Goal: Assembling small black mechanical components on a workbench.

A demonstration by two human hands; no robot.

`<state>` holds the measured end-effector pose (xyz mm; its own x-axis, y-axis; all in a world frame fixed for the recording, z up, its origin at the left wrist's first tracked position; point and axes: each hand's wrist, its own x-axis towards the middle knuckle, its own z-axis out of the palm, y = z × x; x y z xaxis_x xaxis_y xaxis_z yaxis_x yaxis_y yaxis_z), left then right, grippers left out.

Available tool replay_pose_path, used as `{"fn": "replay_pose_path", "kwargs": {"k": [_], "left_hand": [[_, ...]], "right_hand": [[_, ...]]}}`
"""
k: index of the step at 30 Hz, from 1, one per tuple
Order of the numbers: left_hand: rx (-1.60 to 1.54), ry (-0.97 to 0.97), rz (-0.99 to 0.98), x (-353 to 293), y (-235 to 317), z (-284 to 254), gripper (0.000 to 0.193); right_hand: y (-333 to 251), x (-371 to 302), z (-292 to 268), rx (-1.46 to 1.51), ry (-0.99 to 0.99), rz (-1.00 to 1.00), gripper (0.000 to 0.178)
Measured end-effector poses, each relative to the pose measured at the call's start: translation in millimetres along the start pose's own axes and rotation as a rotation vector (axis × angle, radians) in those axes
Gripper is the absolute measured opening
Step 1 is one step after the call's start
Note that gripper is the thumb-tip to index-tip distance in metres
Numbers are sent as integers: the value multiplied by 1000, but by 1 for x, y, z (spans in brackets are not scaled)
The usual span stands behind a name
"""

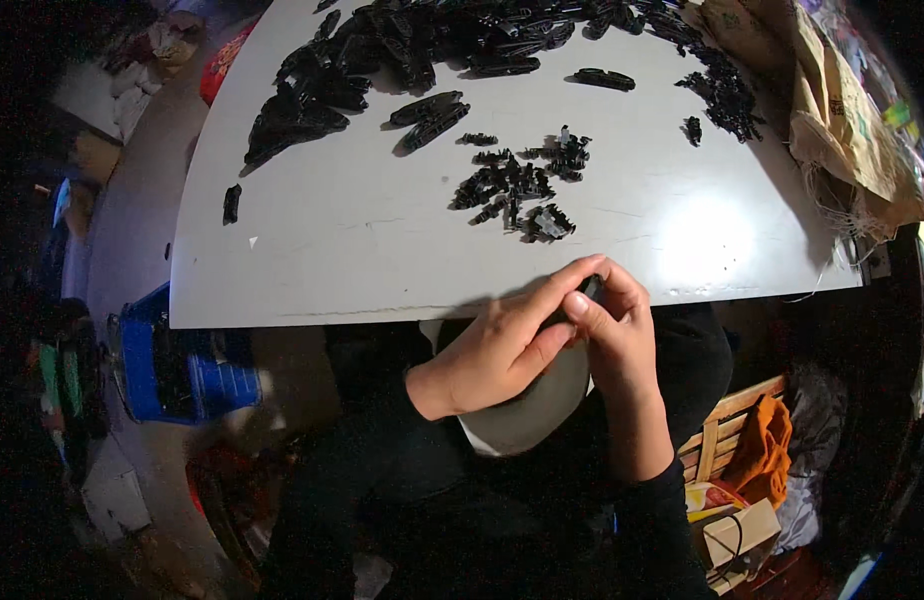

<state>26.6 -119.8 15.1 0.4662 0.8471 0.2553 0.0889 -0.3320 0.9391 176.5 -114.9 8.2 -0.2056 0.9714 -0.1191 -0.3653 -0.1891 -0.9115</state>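
Leftward of my hands (497, 345), I see a blue bin (232, 388), contents unclear; they meet fingertip-to-fingertip, pinching a dark piece (594, 286).

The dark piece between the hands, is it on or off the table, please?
Off: the dark piece is held between the left hand and right hand.

Our L hand (502, 345), approx. ctr of frame, slants up & right, back of hand showing, index stretched to meet R index. Our R hand (622, 335), just right of ctr, points up w/ fingers curled; thumb tips close together, both hands pinching. Wrists bare; dark R sleeve (664, 525) runs to lower edge.
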Motion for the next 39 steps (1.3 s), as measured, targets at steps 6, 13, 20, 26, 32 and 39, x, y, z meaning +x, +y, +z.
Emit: {"fn": "replay_pose_path", "kwargs": {"k": [6,13,20,26,32,39], "left_hand": [[103,19,40,-8,3,-2,53],[885,459,142,34,-46,-86,23],[1152,382,-57,54,-61,-124,19],[703,557,-275,42,-59,-131,27],[-556,467,-295,14,-19,-81,26],[-531,462,-317,17,-10,-44,30]], "right_hand": [[-2,-10,3,-127,-74,-2,18],[-3,41,-10,-563,108,-241,10],[-9,60,13,-1317,164,-305,12],[-7,50,9,-1175,189,-366,13],[-14,37,28,-360,-13,-101,11],[-13,35,38,-214,-103,-46,8]]}}
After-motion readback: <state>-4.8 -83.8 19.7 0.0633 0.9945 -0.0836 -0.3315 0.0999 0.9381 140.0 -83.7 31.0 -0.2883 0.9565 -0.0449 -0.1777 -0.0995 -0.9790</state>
